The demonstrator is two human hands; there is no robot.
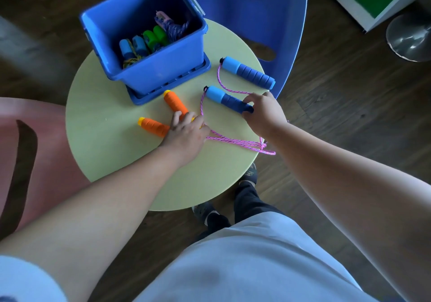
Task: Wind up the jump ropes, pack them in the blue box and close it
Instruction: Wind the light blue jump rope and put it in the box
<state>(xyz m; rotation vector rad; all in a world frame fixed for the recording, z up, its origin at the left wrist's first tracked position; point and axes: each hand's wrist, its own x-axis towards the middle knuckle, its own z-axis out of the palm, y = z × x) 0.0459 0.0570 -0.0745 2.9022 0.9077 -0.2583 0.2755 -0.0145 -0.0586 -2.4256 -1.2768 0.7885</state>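
I see a round pale-green tabletop (105,119) on a dark wood floor (338,119), a blue chair (256,10) beyond it, a pink chair (46,150) on the left and a chrome base (408,38) at far right.

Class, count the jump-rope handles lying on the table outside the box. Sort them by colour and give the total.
Orange handles: 2
Blue handles: 2
Total: 4

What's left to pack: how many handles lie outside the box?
4: two orange handles at the left hand, one blue handle in the right hand, another beside the box.
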